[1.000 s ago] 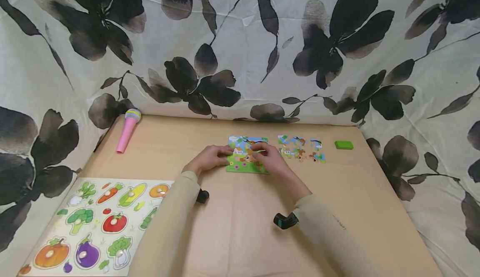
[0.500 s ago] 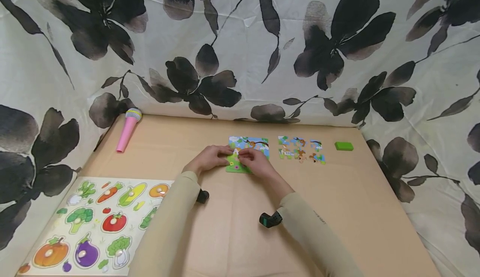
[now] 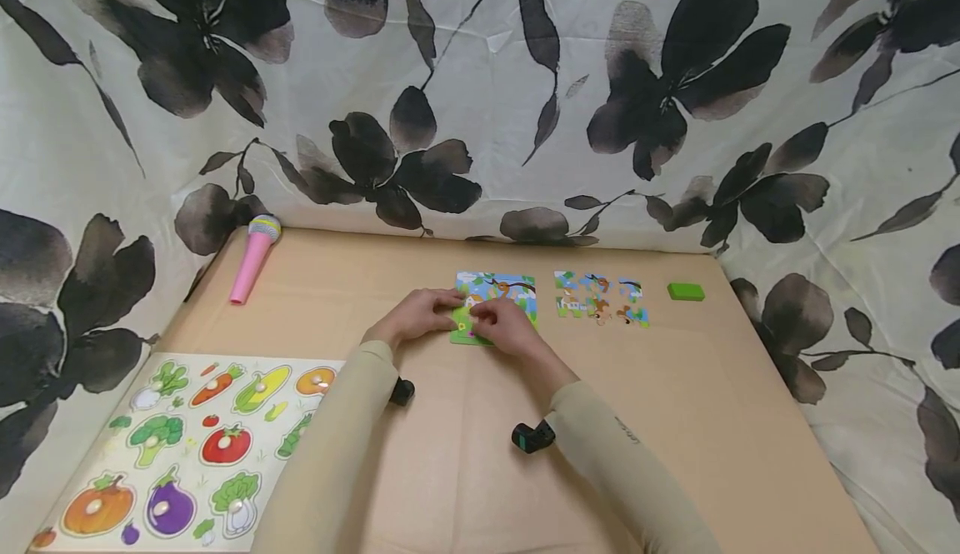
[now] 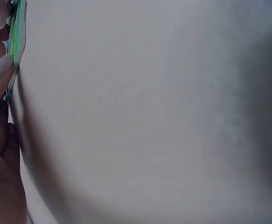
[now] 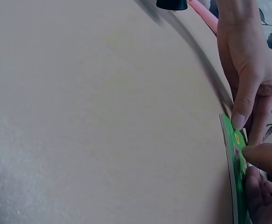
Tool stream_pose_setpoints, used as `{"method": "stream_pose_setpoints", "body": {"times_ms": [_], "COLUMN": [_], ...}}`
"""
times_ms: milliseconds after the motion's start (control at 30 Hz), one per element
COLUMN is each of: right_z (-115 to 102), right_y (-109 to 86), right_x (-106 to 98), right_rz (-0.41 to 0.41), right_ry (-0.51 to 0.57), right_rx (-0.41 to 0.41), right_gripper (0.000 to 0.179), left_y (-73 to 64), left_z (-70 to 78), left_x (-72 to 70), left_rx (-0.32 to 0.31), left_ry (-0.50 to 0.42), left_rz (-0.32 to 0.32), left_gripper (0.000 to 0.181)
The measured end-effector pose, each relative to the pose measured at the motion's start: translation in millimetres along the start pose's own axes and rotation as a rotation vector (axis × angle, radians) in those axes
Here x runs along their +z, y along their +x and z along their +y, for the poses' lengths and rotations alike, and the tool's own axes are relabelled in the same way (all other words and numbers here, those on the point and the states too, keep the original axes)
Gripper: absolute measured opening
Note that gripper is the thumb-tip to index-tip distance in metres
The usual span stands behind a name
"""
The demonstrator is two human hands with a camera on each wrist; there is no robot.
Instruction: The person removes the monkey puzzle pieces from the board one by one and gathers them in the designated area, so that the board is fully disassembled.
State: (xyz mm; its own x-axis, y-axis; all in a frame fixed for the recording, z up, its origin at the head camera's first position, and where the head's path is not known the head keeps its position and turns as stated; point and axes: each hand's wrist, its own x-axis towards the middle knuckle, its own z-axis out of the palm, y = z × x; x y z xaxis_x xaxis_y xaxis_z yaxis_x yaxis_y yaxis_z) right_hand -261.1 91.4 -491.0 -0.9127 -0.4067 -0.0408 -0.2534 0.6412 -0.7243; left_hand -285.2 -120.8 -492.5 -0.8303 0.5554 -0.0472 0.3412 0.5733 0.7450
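A small jigsaw puzzle board (image 3: 517, 281), green at its near edge with a blue sky and an animal on a branch, lies toward the back of the table. My left hand (image 3: 416, 316) grips its left edge, thumb on top; the left wrist view shows that thumb (image 4: 4, 65) against the green rim. Over the board's middle, my right hand (image 3: 506, 325) pinches a puzzle piece, mostly hidden by the fingers. In the right wrist view, the right thumb (image 5: 261, 156) comes down close to the left hand (image 5: 245, 74). Several loose puzzle pieces (image 3: 597, 307) lie right of the board.
A green block (image 3: 686, 291) sits at the far right. A pink toy microphone (image 3: 253, 262) lies at the back left. In front of it is a vegetable puzzle board (image 3: 187, 446), partly covered by the left sleeve. Floral fabric (image 3: 517, 121) stands behind the table.
My right hand has moved left across the puzzle board, from its right part to its middle, uncovering the branch picture. My left hand keeps its place on the edge. The loose pieces lie unchanged.
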Motion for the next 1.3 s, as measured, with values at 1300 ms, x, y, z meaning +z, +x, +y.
{"method": "stream_pose_setpoints", "body": {"times_ms": [1300], "right_z": [-11], "right_y": [5.5], "right_x": [-4], "right_rz": [-0.143], "right_ry": [-0.146], "right_rx": [-0.018], "right_gripper": [0.036], "left_y": [3.0], "left_z": [-1.7], "left_x": [0.1], "left_rx": [0.026], "left_ry": [0.051], "left_rz": [0.034], "left_gripper": [0.043]}}
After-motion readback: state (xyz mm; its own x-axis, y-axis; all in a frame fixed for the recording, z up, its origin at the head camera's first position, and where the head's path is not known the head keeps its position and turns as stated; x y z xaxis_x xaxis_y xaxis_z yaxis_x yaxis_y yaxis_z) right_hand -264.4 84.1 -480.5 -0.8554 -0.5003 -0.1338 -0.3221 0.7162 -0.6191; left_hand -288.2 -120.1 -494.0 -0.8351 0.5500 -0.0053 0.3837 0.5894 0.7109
